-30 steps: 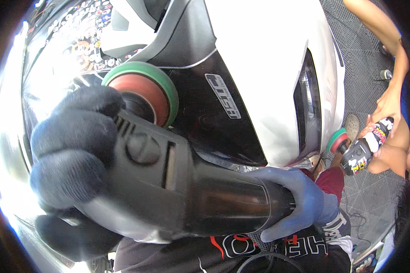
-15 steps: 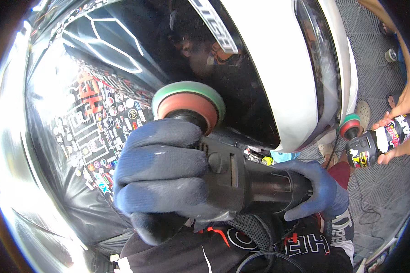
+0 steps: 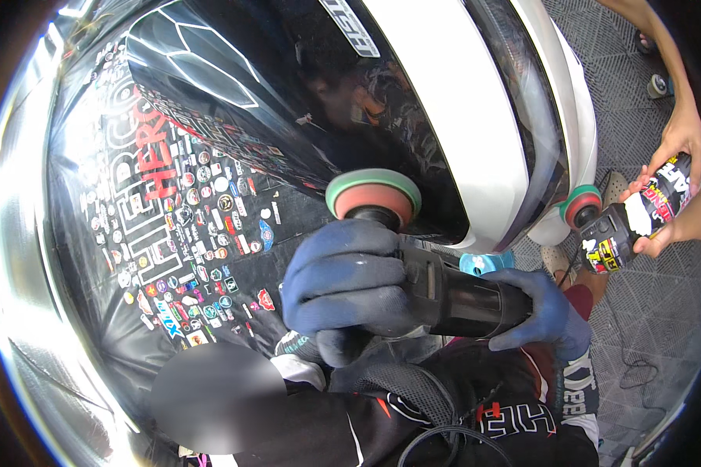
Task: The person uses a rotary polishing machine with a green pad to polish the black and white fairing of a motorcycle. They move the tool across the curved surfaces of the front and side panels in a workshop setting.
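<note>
Twelve to two o'clock is taken up by curved white and glossy black vehicle bodywork (image 3: 436,124), bright lines mirrored in its black panel. Over at nine, a wide black sheet strewn with small colourful emblems (image 3: 237,284) is seen, and from two to five a grey, ridge-patterned floor (image 3: 623,327) is shown. At six, a black shirt with red and white lettering (image 3: 350,420) is worn. And here, just off centre toward four, the black power polisher with a rounded barrel (image 3: 475,300) is held in two blue-gloved hands: its head is wrapped by the curled left hand (image 3: 346,276), its rear end clasped by the right hand (image 3: 545,315). At three, a second, sticker-covered polisher (image 3: 604,237) is gripped by another person's bare hands (image 3: 681,136). Back in the middle, the round green-and-red pad (image 3: 374,198) is poised at the black panel's lower edge; contact cannot be told. At four, a bright blue round object (image 3: 487,263) is glimpsed beyond the barrel.
</note>
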`<state>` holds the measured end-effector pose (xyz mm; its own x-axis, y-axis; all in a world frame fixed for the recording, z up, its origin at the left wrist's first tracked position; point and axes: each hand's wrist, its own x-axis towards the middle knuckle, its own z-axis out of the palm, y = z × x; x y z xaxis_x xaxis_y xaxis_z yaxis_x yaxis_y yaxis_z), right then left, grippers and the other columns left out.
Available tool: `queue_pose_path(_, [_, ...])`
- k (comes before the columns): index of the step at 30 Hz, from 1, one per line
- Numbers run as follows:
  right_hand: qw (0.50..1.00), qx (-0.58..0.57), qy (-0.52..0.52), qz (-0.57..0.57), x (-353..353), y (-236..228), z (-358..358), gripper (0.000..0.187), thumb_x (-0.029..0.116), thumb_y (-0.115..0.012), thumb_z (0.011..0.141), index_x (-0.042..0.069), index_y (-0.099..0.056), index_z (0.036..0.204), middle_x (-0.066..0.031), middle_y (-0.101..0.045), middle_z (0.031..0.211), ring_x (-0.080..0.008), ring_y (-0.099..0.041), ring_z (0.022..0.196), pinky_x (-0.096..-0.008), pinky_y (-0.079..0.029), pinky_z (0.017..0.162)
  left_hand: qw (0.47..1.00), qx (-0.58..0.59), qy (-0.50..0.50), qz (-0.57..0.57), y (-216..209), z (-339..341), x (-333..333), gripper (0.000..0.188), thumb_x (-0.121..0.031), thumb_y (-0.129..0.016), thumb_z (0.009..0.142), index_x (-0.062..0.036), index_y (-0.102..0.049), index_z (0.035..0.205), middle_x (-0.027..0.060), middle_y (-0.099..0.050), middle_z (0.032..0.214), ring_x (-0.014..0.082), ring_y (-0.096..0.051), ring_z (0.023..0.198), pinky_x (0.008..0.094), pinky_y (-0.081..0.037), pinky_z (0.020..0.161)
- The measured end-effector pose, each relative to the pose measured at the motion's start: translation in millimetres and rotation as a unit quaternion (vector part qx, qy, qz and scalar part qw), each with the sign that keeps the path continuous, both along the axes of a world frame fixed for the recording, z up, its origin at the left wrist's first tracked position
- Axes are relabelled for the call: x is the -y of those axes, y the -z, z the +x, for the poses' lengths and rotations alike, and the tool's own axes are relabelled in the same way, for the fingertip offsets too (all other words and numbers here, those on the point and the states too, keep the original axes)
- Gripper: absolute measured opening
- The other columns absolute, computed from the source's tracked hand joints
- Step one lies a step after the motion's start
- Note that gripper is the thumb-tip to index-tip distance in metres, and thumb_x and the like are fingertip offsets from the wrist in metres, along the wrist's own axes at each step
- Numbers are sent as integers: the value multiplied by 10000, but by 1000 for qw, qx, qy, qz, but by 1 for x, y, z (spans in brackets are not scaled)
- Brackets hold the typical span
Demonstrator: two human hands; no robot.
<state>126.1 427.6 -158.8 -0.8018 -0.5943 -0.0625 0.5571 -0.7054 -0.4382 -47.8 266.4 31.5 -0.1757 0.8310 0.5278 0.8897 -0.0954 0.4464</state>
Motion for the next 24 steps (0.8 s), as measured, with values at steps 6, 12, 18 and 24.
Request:
queue_pose_path(6, [996, -59, 64, -16, 5, -37, -30, 892, 237, -998, 704, -34, -591, 1449, -144, -695, 1326, -200, -665, 1220, -346, -501, 1081, 988, 40, 2, -149, -69, -37, -29, 656, -526, -475, 1057, 100, -647, 959, 203, -623, 874, 314, -635, 791, 493, -532, 764])
queue_pose_path(12, [989, -98, 95, -48, 0, -77, -76, 880, 245, -986, 719, -35, -570, 1443, -133, -679, 1316, -187, -661, 1180, -353, -503, 1061, 971, 138, 83, -176, -104, -109, -48, 548, -451, -498, 1036, 86, -608, 1062, 228, -623, 939, 327, -644, 835, 521, -536, 801])
queue_pose_path(18, [985, -90, 106, -104, -20, -121, -118, 813, 283, -948, 756, -41, -580, 1405, -100, -682, 1230, -170, -654, 1104, -341, -510, 989, 950, 154, 268, -38, -132, -198, -61, 445, -342, -569, 1012, 63, -572, 1195, 269, -635, 1027, 345, -663, 899, 535, -536, 847])
queue_pose_path(24, [983, -26, 75, -165, -12, -113, -98, 825, 273, -938, 735, -52, -581, 1404, -114, -686, 1247, -183, -652, 1124, -350, -499, 1018, 875, 151, 441, 132, -118, -219, -79, 449, -233, -639, 987, 41, -537, 1328, 309, -648, 1116, 362, -681, 963, 549, -537, 893])
